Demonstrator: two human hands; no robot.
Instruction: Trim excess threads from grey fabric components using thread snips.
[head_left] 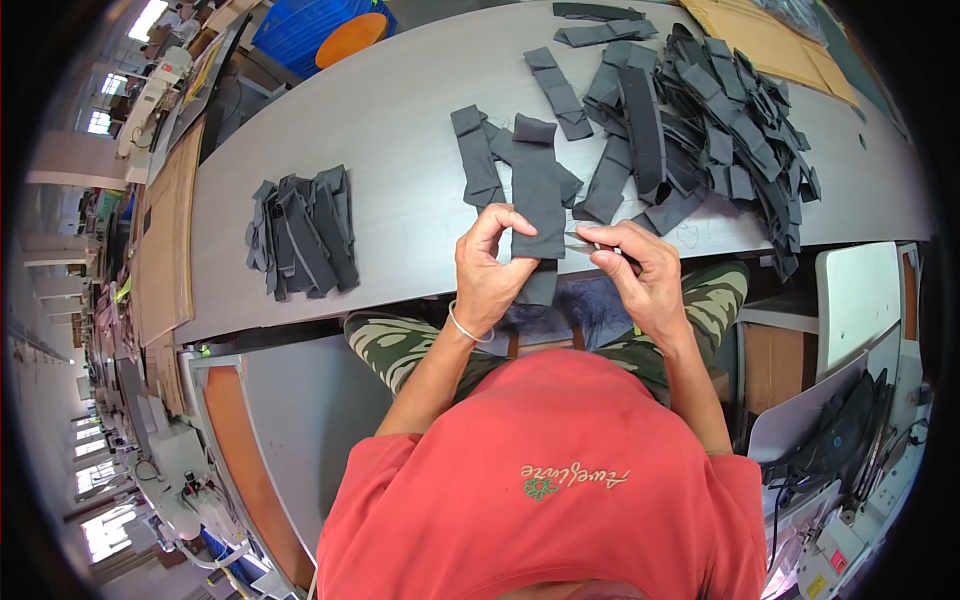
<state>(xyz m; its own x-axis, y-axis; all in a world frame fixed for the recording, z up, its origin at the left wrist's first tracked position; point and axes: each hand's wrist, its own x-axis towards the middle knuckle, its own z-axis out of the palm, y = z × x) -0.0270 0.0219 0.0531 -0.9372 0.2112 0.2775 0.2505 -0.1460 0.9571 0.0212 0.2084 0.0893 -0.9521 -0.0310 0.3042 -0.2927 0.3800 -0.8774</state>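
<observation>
My left hand (487,262) pinches a dark grey fabric strip (537,190) near its lower end, between thumb and fingers, at the table's near edge. The strip lies lengthwise away from me, its far end folded over. In my right hand (648,278) are small thread snips (592,243), mostly hidden by the fingers. Their pale metal tips point left, close to the strip's right edge. Just beyond my left hand, another grey strip (475,150) rests on the tabletop.
A big heap of grey strips (725,120) covers the table's right side, some hanging over the near edge. A smaller bundle of strips (302,235) sits on the left of the grey table (400,110). Far off stand a blue crate (300,30) and brown cardboard (770,45).
</observation>
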